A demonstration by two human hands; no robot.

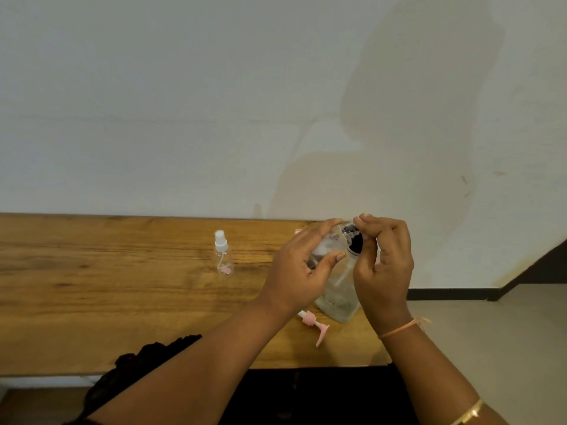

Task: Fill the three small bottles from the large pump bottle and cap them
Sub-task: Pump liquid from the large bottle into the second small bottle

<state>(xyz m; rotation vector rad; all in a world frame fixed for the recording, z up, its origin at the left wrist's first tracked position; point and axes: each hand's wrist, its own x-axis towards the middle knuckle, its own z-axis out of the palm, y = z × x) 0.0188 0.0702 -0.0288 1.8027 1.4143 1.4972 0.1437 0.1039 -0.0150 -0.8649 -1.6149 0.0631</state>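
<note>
From my feed this looks like a plain indoor room, possibly a home, though I cannot be sure. A wood-grain bench (pixel 122 286) stands against a bare white wall (pixel 184 102) with yellowish stains (pixel 306 179), above dark skirting (pixel 445 294) and a pale floor (pixel 491 348).

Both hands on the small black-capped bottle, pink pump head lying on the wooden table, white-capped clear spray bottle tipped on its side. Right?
Not quite. The head view shows the white-capped clear plastic spray bottle standing upright on the wooden table; the rest holds.
</note>
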